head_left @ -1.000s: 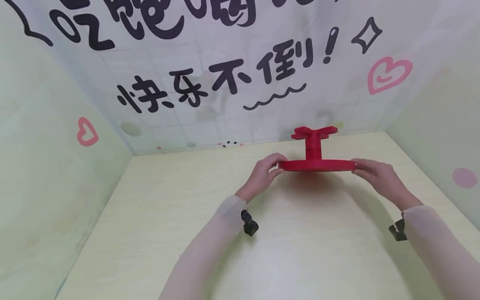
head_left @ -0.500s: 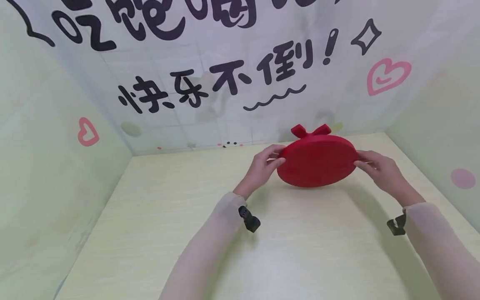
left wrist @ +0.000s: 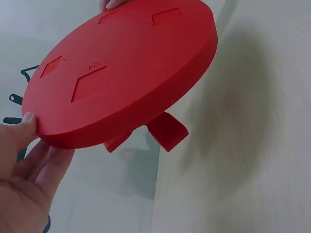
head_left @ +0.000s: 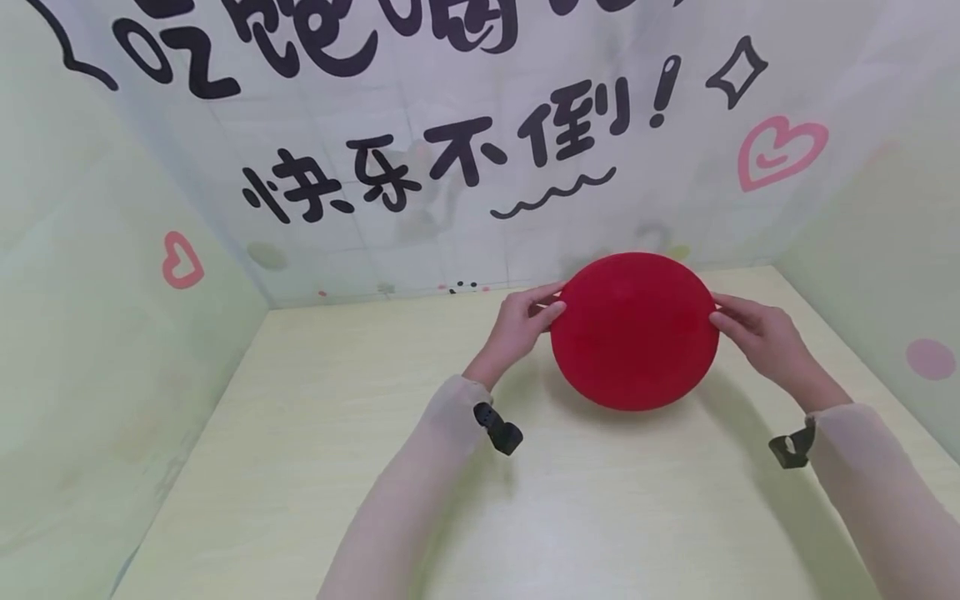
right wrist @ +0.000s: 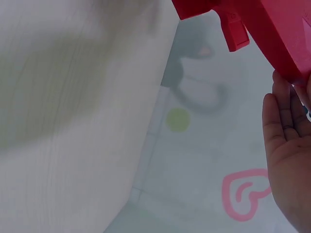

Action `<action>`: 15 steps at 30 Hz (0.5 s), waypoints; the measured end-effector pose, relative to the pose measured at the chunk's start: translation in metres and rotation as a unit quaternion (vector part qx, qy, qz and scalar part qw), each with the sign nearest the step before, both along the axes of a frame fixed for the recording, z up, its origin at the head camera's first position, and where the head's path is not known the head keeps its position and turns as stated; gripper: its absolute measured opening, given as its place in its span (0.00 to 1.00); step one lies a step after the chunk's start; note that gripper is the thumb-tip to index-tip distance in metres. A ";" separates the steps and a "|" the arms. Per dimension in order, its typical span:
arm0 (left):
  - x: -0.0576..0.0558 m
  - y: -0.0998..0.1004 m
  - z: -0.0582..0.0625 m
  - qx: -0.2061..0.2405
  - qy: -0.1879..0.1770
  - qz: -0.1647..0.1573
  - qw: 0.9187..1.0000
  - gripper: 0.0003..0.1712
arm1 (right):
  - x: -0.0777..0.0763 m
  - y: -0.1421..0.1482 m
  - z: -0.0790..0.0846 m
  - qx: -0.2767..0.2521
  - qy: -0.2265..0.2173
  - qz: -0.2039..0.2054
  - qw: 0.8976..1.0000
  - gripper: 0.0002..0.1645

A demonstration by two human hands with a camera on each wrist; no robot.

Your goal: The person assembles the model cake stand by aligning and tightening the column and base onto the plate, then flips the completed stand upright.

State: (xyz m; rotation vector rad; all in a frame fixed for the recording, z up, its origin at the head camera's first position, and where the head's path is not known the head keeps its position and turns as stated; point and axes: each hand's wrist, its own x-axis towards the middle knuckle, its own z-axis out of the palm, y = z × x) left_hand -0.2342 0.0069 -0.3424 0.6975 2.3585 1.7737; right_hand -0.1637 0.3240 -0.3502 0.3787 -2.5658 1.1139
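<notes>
A red round stand [head_left: 636, 333] is held up over the back right of the table, its flat disc face tilted toward the head camera. My left hand [head_left: 517, 327] pinches the disc's left edge, thumb on the face and fingers behind. At the opposite edge my right hand [head_left: 767, 343] pinches it likewise. In the left wrist view the disc face [left wrist: 129, 60] carries several shallow four-sided recesses with small raised marks beside them. Splayed flat feet [left wrist: 167, 131] stick out behind the disc there; the head view hides them.
The pale wood table [head_left: 322, 442] runs under both arms. A white back wall [head_left: 420, 250] with black lettering rises close behind the stand, and a pale green side wall [head_left: 900, 275] stands to the right. Each wrist wears a small black camera mount [head_left: 497, 429].
Between both hands the stand has tipped from disc level with feet upward to disc face toward the head camera, feet now behind it. Both hands stay at the rim, turning with it.
</notes>
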 end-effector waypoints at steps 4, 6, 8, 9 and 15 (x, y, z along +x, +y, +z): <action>-0.001 -0.001 0.001 0.003 -0.026 0.009 1.000 0.24 | 0.002 -0.004 0.002 -0.023 -0.004 -0.020 1.000 0.22; -0.002 -0.001 0.001 0.006 -0.038 0.013 0.999 0.24 | 0.002 -0.005 0.002 -0.037 -0.010 -0.024 0.999 0.22; -0.002 -0.001 0.001 0.006 -0.049 0.018 0.999 0.24 | 0.001 -0.005 0.002 -0.047 -0.018 -0.021 0.999 0.22; -0.003 -0.001 0.001 0.006 -0.054 0.020 0.998 0.24 | 0.001 -0.005 0.001 -0.050 -0.025 -0.020 0.998 0.23; -0.003 0.000 -0.002 0.003 -0.077 0.032 0.996 0.23 | -0.005 0.002 -0.008 -0.054 -0.071 -0.010 0.996 0.26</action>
